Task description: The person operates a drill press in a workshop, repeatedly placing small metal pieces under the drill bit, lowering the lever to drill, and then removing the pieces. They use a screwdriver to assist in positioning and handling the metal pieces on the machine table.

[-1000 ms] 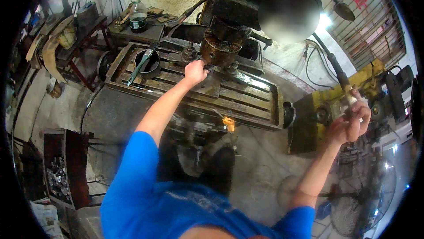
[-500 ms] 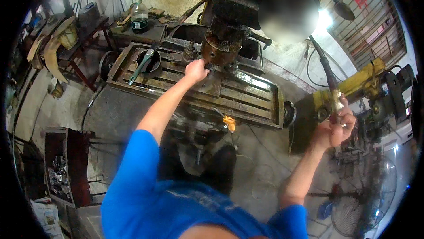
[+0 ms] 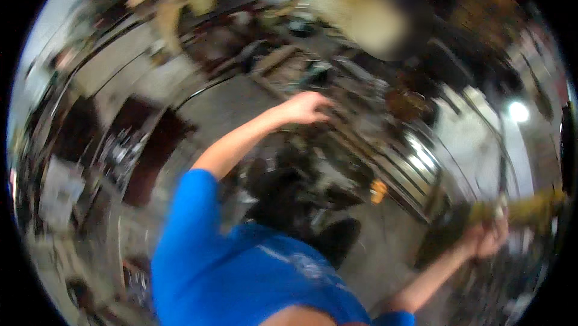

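Note:
The view is smeared by motion. My left hand (image 3: 306, 108) is over the near edge of a slotted machine table (image 3: 388, 169), left of the dark machine head (image 3: 404, 104). Its fingers are curled together; what they hold, if anything, is too blurred to make out. Out to the right, my right hand (image 3: 489, 239) is closed around the lower end of a long lever (image 3: 502, 175) that runs up toward the machine. A green-handled brush (image 3: 314, 73) lies across a dark pot at the table's far left part.
An orange object (image 3: 378, 191) sits by the table's front edge. To the left, a dark red bin (image 3: 153, 163) holds metal pieces, with paper (image 3: 60, 190) beside it. A bottle (image 3: 302, 25) stands behind the table. A yellow machine arm (image 3: 524, 205) is at right.
My left hand has come away from the machine head, back toward the table's near edge. The whole view has swung left, shifting the machine rightward. My right hand stays on the lever.

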A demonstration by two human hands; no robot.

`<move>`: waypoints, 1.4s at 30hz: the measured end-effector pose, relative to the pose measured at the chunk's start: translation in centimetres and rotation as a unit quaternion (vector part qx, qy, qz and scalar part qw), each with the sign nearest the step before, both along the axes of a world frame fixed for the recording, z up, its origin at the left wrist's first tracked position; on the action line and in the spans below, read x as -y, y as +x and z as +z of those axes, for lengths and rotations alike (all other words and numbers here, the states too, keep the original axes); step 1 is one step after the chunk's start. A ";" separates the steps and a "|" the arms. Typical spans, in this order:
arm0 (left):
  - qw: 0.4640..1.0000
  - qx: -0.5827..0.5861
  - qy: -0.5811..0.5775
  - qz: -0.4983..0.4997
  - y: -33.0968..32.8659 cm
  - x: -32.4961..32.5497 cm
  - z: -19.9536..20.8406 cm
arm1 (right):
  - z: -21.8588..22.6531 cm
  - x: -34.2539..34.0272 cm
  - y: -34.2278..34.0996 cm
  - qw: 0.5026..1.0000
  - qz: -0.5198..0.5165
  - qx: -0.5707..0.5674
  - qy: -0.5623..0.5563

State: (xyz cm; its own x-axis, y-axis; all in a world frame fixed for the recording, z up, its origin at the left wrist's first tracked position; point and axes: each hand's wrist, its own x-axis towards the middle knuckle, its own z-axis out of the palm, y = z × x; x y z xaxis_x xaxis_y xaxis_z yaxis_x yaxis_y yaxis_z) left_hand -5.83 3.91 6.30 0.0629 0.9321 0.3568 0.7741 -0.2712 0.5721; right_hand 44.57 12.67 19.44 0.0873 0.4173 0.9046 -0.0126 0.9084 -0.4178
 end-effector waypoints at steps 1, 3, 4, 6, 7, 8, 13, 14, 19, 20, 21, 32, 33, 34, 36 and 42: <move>1.000 0.011 0.011 -0.005 -1.5 1.1 0.1 | 0.5 0.2 2.3 0.999 -0.027 0.027 0.007; 0.999 0.001 -0.011 0.046 -5.1 6.5 0.5 | -0.7 -1.8 7.0 0.997 -0.065 0.043 0.015; 0.996 -0.005 -0.030 0.086 -6.2 8.9 1.0 | -0.9 -2.5 8.2 0.991 -0.121 0.043 0.034; 0.991 -0.037 0.012 0.127 -9.6 15.2 1.3 | -2.0 -4.9 10.2 0.969 -0.242 0.003 0.039; 0.971 0.038 -0.134 0.196 -10.2 17.7 0.8 | -2.9 -6.5 10.1 0.980 -0.194 0.009 0.035; 0.970 0.056 -0.083 0.220 -11.6 20.7 0.2 | -3.3 -7.3 9.8 0.988 -0.148 0.000 0.036; 0.864 0.002 -0.122 0.489 -17.2 35.4 1.2 | -3.2 -4.4 4.7 0.982 -0.185 0.011 0.038; 0.804 -0.054 -0.183 0.563 -18.7 38.5 0.6 | -2.0 -2.2 1.3 0.990 -0.122 0.005 0.078; 0.642 0.010 -0.241 0.728 -22.0 47.2 -3.7 | -0.1 3.0 -5.3 0.990 -0.056 -0.044 0.122; 0.610 0.042 -0.265 0.745 -21.7 47.5 -4.3 | -0.2 3.0 -5.3 0.990 -0.062 -0.028 0.121; 0.582 0.015 -0.281 0.763 -20.7 46.9 -4.4 | -0.6 2.6 -4.8 0.990 -0.069 -0.011 0.121; 0.507 -0.016 -0.266 0.820 -20.2 44.4 -6.7 | -3.2 -5.1 5.3 0.993 -0.013 -0.018 0.112; 0.523 -0.006 -0.226 0.822 -20.2 44.8 -6.8 | -2.8 -4.7 5.1 0.993 0.006 0.002 0.118; 0.537 0.006 -0.187 0.823 -20.4 45.3 -6.9 | -2.1 -3.9 4.0 0.992 0.027 0.023 0.122; 0.590 0.202 -0.113 0.774 -21.5 45.9 -6.2 | -1.4 -2.9 2.8 0.996 -0.043 0.010 0.078; 0.681 0.507 0.169 0.501 -18.4 35.9 -1.2 | -0.2 -2.0 4.2 0.989 -0.112 0.058 0.071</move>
State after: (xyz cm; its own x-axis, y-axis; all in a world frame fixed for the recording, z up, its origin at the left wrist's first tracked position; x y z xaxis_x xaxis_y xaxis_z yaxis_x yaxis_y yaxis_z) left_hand -24.19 -31.96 5.13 -0.9823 0.1804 -0.0506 -0.0777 -0.1468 0.9861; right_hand 48.76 14.66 19.21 0.0564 0.2669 0.9621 0.2365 0.9326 -0.2726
